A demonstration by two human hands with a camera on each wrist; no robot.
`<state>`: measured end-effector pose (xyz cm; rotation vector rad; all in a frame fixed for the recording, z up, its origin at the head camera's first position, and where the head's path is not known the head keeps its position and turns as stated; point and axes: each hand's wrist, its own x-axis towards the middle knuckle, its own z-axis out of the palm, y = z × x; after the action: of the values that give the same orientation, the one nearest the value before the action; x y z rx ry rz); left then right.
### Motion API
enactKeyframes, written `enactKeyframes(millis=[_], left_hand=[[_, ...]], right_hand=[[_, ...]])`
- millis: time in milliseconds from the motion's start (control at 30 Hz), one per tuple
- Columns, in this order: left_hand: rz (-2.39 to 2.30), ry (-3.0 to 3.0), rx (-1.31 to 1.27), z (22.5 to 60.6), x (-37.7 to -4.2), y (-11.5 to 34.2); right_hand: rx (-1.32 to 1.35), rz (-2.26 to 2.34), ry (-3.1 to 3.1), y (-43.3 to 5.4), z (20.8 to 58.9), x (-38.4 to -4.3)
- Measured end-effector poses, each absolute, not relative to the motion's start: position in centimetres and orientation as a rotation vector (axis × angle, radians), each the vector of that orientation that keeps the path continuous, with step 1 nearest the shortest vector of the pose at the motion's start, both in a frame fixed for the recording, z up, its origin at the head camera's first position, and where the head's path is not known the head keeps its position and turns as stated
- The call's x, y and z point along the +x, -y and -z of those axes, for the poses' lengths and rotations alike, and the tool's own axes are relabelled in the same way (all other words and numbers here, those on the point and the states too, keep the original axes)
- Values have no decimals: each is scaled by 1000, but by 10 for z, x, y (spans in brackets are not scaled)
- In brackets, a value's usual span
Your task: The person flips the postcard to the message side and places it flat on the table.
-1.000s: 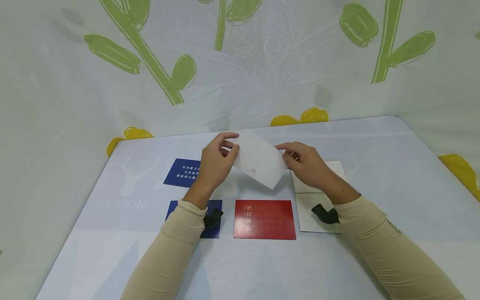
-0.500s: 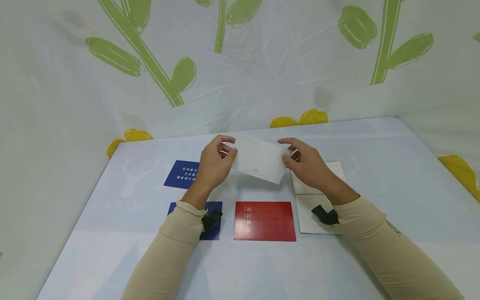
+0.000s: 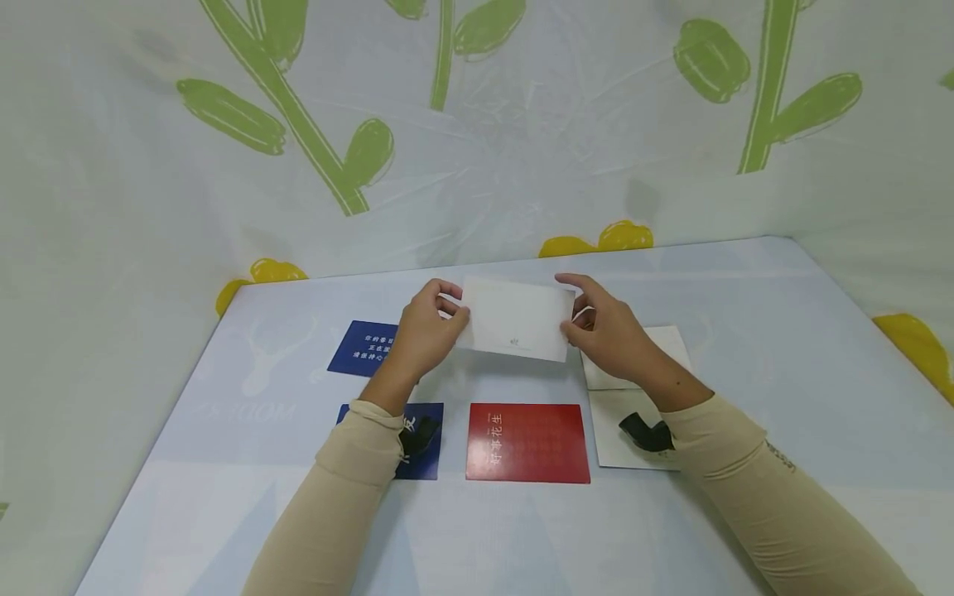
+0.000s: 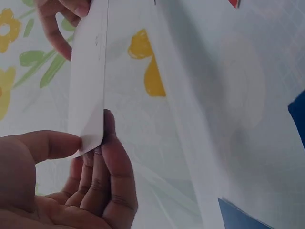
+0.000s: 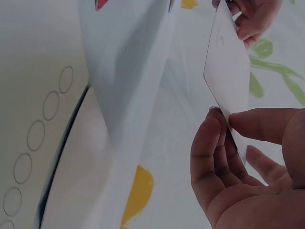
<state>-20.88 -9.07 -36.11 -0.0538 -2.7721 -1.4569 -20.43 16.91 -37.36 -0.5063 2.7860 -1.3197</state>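
Note:
A white card with a small dark mark near its lower edge is held up above the table between both hands. My left hand pinches its left end, thumb on the near face and fingers behind, as the left wrist view shows with the card seen almost edge-on. At the other end my right hand grips the card between thumb and fingers; its index finger sticks out past the top corner. Below the card lies a red card with white characters.
Two blue cards, an upper one and a lower one, lie at the left, partly hidden by the left arm. Cream cards lie under the right forearm; one shows a row of circles. A patterned curtain stands behind the table.
The white card has turned from a steep tilt to nearly level, its lower right corner swinging right and up. Both hands keep their places at its ends.

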Motion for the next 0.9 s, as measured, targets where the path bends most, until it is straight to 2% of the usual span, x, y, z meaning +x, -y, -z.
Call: enactKeyframes(millis=[433, 900], left_hand=[[1238, 2957, -120, 361, -209, 93], [1092, 3085, -65, 364, -209, 93]], right_hand=[[-484, 1206, -2806, -167, 377, -204], [-488, 1130, -2770, -165, 380, -203]])
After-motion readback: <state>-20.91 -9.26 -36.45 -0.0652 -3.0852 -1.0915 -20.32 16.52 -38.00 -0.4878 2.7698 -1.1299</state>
